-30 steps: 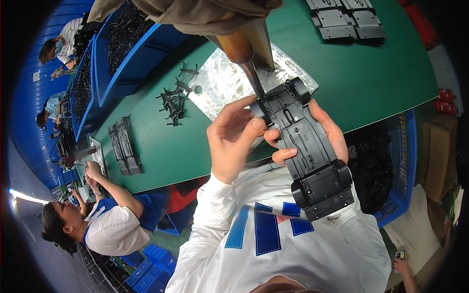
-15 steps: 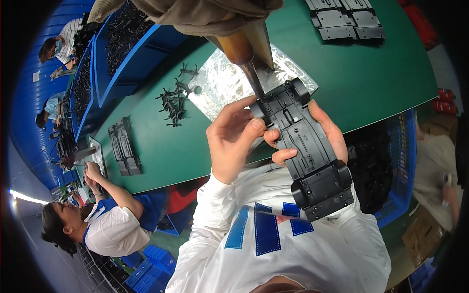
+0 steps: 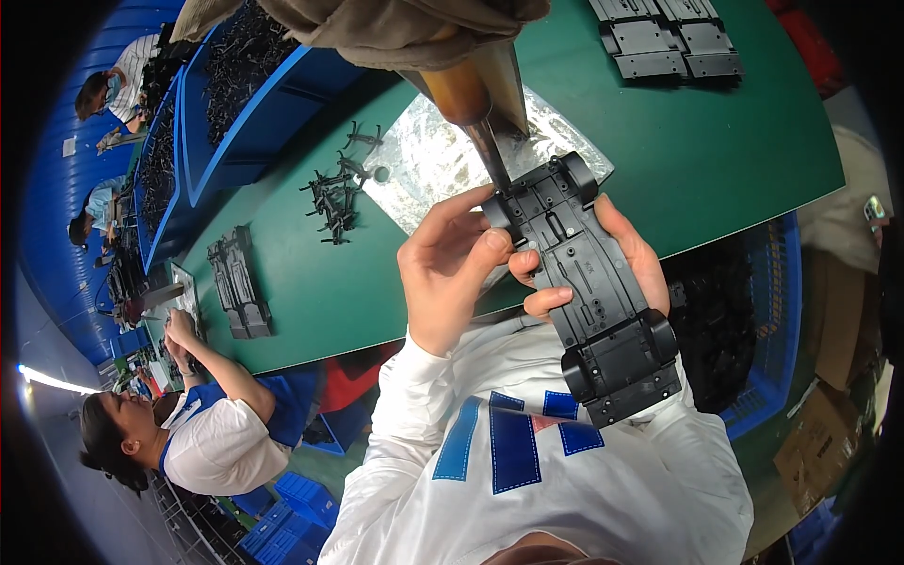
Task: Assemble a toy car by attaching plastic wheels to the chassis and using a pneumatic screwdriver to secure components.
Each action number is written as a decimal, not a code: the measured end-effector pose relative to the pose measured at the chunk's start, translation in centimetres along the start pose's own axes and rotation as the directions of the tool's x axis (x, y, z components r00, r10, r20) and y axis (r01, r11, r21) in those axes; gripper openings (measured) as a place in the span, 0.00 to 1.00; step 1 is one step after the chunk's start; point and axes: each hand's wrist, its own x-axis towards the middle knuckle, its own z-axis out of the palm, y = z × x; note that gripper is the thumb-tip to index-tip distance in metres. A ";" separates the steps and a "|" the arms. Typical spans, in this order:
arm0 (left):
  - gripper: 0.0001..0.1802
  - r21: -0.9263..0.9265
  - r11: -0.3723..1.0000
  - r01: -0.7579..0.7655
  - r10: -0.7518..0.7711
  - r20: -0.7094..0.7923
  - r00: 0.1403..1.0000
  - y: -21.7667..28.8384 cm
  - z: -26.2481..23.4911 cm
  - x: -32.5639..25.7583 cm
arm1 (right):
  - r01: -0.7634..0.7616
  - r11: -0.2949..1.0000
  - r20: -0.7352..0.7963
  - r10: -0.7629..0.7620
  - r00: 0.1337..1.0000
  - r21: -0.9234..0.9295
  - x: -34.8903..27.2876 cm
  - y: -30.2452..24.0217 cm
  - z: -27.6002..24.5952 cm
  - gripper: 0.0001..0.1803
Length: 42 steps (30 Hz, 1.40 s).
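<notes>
Your green matte surface (image 3: 734,160) curves across the upper view; a crinkled silver foil sheet (image 3: 428,165) lies on it, with a scatter of small black plastic parts (image 3: 334,193) just beside the foil; two flat black chassis plates (image 3: 664,38) sit at the far edge, and another black pair (image 3: 240,282) lies toward the left; long blue plastic bins (image 3: 250,113) filled with dark parts run along the left side; a blue crate (image 3: 763,320) of black pieces stands below the near edge at your right; another person in a white and blue shirt (image 3: 221,438) works at the left end; the green stretch right of the foil lies open; you hold the long black plastic toy-car chassis (image 3: 589,292) above the near edge, tilted, wheels at both ends; your right hand (image 3: 626,259) is wrapped under it, fingers curled round its sides; your left hand (image 3: 452,268) pinches its upper end; a brown-handled hanging driver (image 3: 471,104) meets that end.
</notes>
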 end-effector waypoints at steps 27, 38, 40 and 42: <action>0.24 -0.272 0.927 0.256 -0.241 0.088 0.966 -0.1 -0.9 1.2 | -0.012 1.000 -0.012 0.011 1.000 -0.017 2.3 -0.8 -1.0 0.30; 0.27 -0.421 0.875 0.239 -0.234 0.066 0.970 -0.8 -0.9 2.1 | -0.021 0.999 0.030 0.020 0.999 0.041 3.3 -1.0 -0.9 0.28; 0.26 -0.434 0.870 0.234 -0.224 0.076 0.972 -0.9 -1.0 2.2 | -0.018 1.000 0.042 0.017 0.999 0.020 3.3 -1.1 -0.8 0.24; 0.26 -0.447 0.865 0.229 -0.214 0.085 0.973 -1.0 -1.0 2.2 | -0.014 1.000 0.054 0.014 0.998 -0.001 3.3 -1.1 -0.6 0.20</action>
